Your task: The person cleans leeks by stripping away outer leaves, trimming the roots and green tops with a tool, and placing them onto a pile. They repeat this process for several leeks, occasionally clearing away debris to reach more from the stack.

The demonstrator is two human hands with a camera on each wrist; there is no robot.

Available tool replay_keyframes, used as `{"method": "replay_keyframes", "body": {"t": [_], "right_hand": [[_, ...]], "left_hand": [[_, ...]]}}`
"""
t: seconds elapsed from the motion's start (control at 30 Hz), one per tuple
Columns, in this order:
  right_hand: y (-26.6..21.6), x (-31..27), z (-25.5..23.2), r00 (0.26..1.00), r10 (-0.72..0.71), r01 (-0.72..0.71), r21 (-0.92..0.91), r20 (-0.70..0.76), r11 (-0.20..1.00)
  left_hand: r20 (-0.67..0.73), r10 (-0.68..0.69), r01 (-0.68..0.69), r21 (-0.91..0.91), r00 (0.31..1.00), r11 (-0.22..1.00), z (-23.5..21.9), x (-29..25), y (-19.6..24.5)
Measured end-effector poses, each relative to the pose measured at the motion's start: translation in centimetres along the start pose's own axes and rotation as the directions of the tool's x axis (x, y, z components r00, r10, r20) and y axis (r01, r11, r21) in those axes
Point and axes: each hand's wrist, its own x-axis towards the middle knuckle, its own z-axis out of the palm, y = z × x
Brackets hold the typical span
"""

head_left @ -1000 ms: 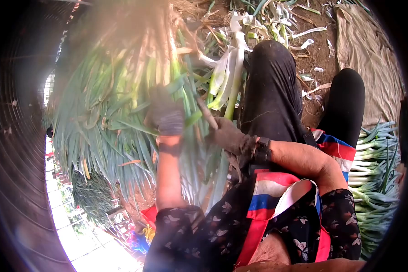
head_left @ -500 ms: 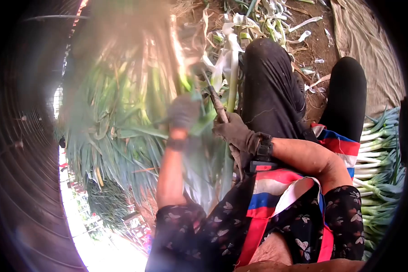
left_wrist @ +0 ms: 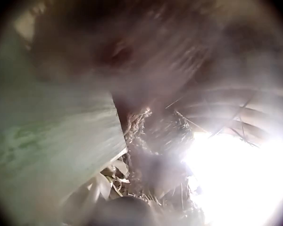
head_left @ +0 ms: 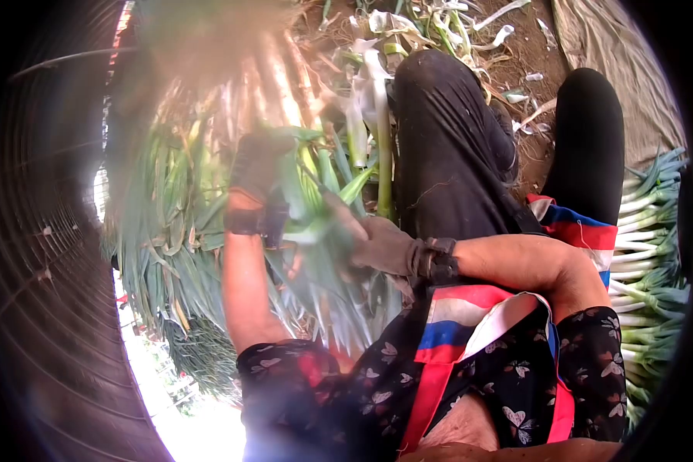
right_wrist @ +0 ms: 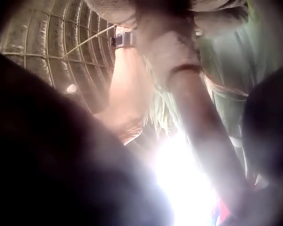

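Note:
A big bundle of leeks point(head_left: 208, 223) with long green leaves lies across my lap, roots toward the top of the head view. My gloved left hand point(head_left: 256, 164) grips leaves in the upper part of the bundle. To its lower right, my gloved right hand point(head_left: 371, 245) is curled round a thin knife point(head_left: 337, 212), which points up-left into the leaves and is blurred. One pale leek stalk point(head_left: 383, 154) runs along my left knee. The left wrist view shows only a blurred pale green leaf point(left_wrist: 52, 141). In the right wrist view a blurred forearm point(right_wrist: 198, 122) fills the frame.
My knees in black trousers point(head_left: 446, 146) take up the upper middle. Trimmed leeks point(head_left: 647, 262) are stacked at the right. A tan cloth point(head_left: 631, 69) lies on the soil at top right, and peelings point(head_left: 439, 23) are scattered beyond the knees. Tunnel hoops point(head_left: 38, 254) curve at the left.
My left hand has moved up and left along the leaves. My right hand has dropped slightly and turned, with the knife now lower in the leaves. The view has tilted.

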Motion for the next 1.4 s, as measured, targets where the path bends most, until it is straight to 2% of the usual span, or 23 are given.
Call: {"method": "replay_keyframes", "body": {"t": [0.03, 0.07, 0.13, 0.2, 0.27, 0.3, 0.37, 0.47, 0.53, 0.57, 0.63, 0.67, 0.7, 0.77, 0.87, 0.93, 1.07, 1.17, 1.2, 1.23, 1.3, 1.33, 1.4], "right_hand": [[-0.8, -0.2, -0.5, 0.999, -0.019, 0.018, 0.012, 0.042, 1.0], [1.5, 1.0, 0.0, 0.999, -0.039, 0.039, -0.003, 0.034, 0.999], [2.0, 1.7, 0.1, 1.0, 0.002, -0.002, 0.014, 0.013, 1.0], [-0.4, 1.3, -0.5, 0.992, 0.127, -0.126, 0.071, -0.011, 0.99], [1.0, 2.5, -0.8, 0.988, 0.157, -0.158, 0.046, 0.008, 0.986], [1.6, 2.9, -0.9, 0.985, 0.171, -0.171, 0.037, 0.016, 0.985], [1.2, 2.5, -1.1, 0.99, 0.139, -0.14, 0.053, 0.01, 0.989], [1.5, 2.2, -1.0, 0.998, 0.005, 0.01, 0.212, -0.068, 0.977], [0.5, 2.2, -1.4, 0.989, -0.017, 0.062, 0.302, -0.148, 0.951], [-1.5, 2.0, -2.4, 0.984, 0.019, 0.039, 0.318, -0.177, 0.947], [-2.0, 2.2, -2.9, 0.971, 0.125, -0.042, 0.372, -0.201, 0.927], [-1.0, 2.6, -2.9, 0.962, 0.191, -0.099, 0.404, -0.196, 0.909], [-0.5, 2.8, -2.9, 0.948, 0.256, -0.154, 0.43, -0.188, 0.889], [-1.1, 2.8, -2.4, 0.956, 0.24, -0.16, 0.388, -0.167, 0.908], [-0.8, 3.3, -2.1, 0.941, 0.323, -0.259, 0.405, -0.098, 0.877], [-0.4, 3.5, -2.0, 0.938, 0.341, -0.289, 0.411, -0.057, 0.864], [-0.1, 3.5, -2.2, 0.969, 0.235, -0.186, 0.403, -0.075, 0.896], [0.0, 3.2, -2.5, 0.984, 0.152, -0.101, 0.409, -0.093, 0.907], [-0.1, 3.4, -2.7, 0.985, 0.142, -0.089, 0.404, -0.102, 0.91], [-0.2, 3.6, -3.0, 0.985, 0.132, -0.078, 0.399, -0.11, 0.914], [-0.4, 3.4, -2.7, 0.978, 0.176, -0.119, 0.388, -0.115, 0.914], [-0.9, 3.1, -2.6, 0.974, 0.194, -0.134, 0.399, -0.114, 0.907], [-1.6, 2.8, -2.1, 0.974, 0.195, -0.134, 0.399, -0.117, 0.907]], "left_hand": [[-0.011, 0.052, -0.052, -0.016, 0.999, 0.999, 0.3, 0.2, 0.9], [-0.053, 0.078, -0.084, -0.122, 0.996, 0.989, 0.1, 0.8, 2.1], [-0.172, 0.091, -0.161, -0.453, 0.981, 0.877, -1.1, 2.7, 5.4], [-0.28, 0.085, -0.277, -0.772, 0.956, 0.572, -3.9, 6.5, 9.4], [-0.34, 0.065, -0.345, -0.901, 0.938, 0.262, -7.4, 10.9, 13.8], [-0.355, 0.055, -0.359, -0.914, 0.933, 0.192, -8.5, 12.5, 15.4], [-0.339, 0.081, -0.346, -0.88, 0.937, 0.327, -9.3, 14.4, 17.3], [-0.277, 0.155, -0.289, -0.552, 0.948, 0.782, -4.4, 11.2, 17.9], [-0.212, 0.179, -0.223, -0.204, 0.961, 0.953, 0.3, 8.6, 18.6], [-0.178, 0.179, -0.184, -0.012, 0.968, 0.983, 1.2, 8.1, 18.6], [0.029, 0.253, -0.24, 0.438, 0.967, 0.866, 1.0, 8.6, 11.5], [0.03, 0.12, -0.112, 0.636, 0.992, 0.764, 1.7, 8.1, 7.4], [-0.001, -0.028, 0.003, 0.996, 1.0, 0.091, 1.9, 10.2, 0.2], [-0.3, -0.007, 0.251, 0.783, 0.954, 0.569, 5.4, 3.1, -1.6], [-0.3, -0.106, 0.299, 0.727, 0.948, 0.617, 6.6, 0.1, -3.6], [-0.312, -0.177, 0.35, 0.686, 0.934, 0.638, 7.1, -0.7, -1.5], [-0.234, -0.336, 0.388, 0.756, 0.912, 0.528, 6.8, 2.1, -2.2], [-0.202, -0.308, 0.358, 0.694, 0.93, 0.625, 6.7, 0.3, -0.4], [-0.243, -0.276, 0.366, 0.692, 0.93, 0.622, 6.7, -0.1, -2.5], [-0.281, -0.246, 0.374, 0.69, 0.928, 0.62, 7.0, -0.5, -7.1], [-0.255, -0.136, 0.281, 0.712, 0.957, 0.643, 7.8, -3.5, -13.6], [-0.192, -0.047, 0.175, 0.73, 0.98, 0.661, 8.4, -5.7, -15.9], [-0.105, 0.036, 0.036, 0.608, 0.994, 0.793, 9.4, -9.5, -14.2]]}}
